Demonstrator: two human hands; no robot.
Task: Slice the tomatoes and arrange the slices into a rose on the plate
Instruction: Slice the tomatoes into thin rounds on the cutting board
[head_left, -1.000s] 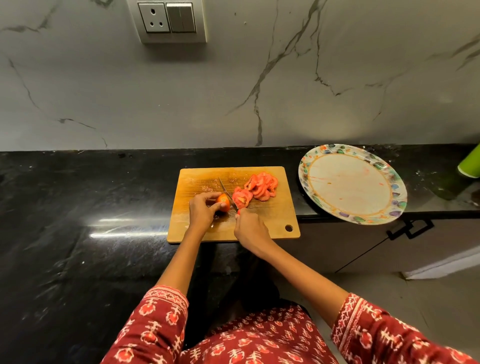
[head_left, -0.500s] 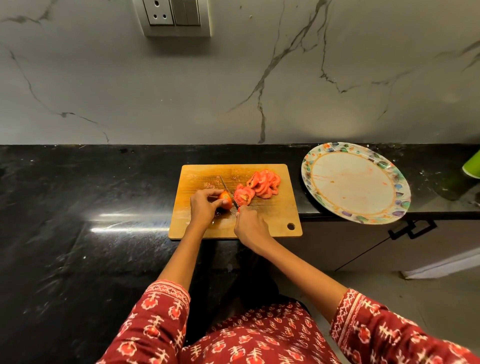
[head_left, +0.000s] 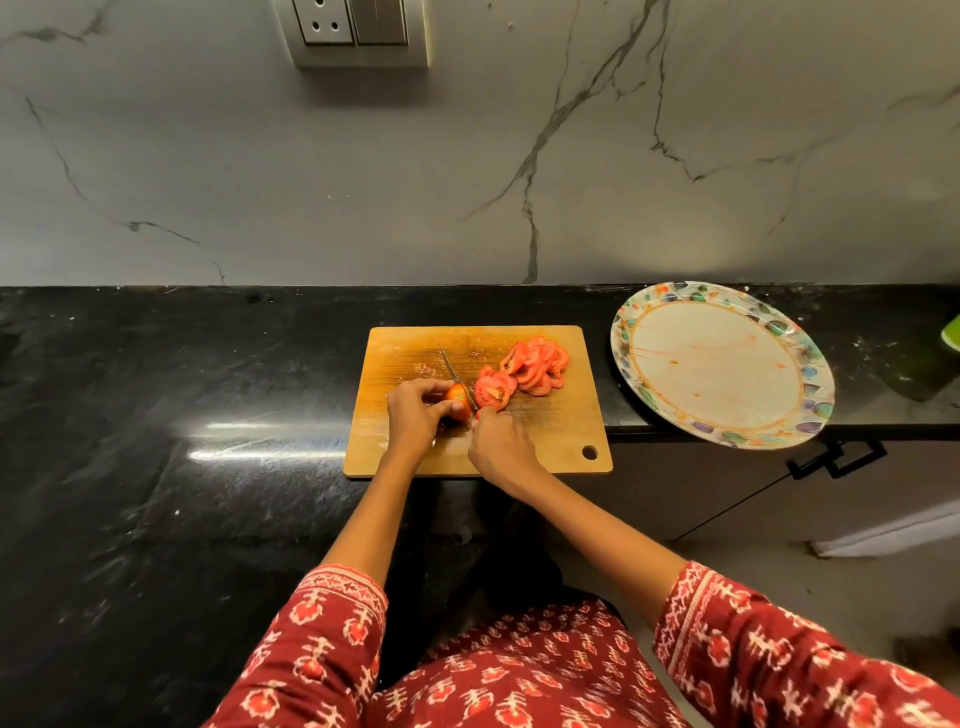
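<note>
The left hand (head_left: 415, 415) grips the last tomato piece (head_left: 458, 401) on the cutting board (head_left: 550, 436), steadying it while the right hand (head_left: 501, 447) holds the knife (head_left: 457, 376) against it. Cut slices (head_left: 524, 371) lie just beside the blade, clear of the cut; the plate (head_left: 810, 374) waits to the right, without slices.

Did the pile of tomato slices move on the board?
No. The tomato slices sit by the cutting board's far right corner, as before.

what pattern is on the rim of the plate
The plate has a multicoloured leaf-like rim pattern with an orange inner ring, seen in the head view.
</note>
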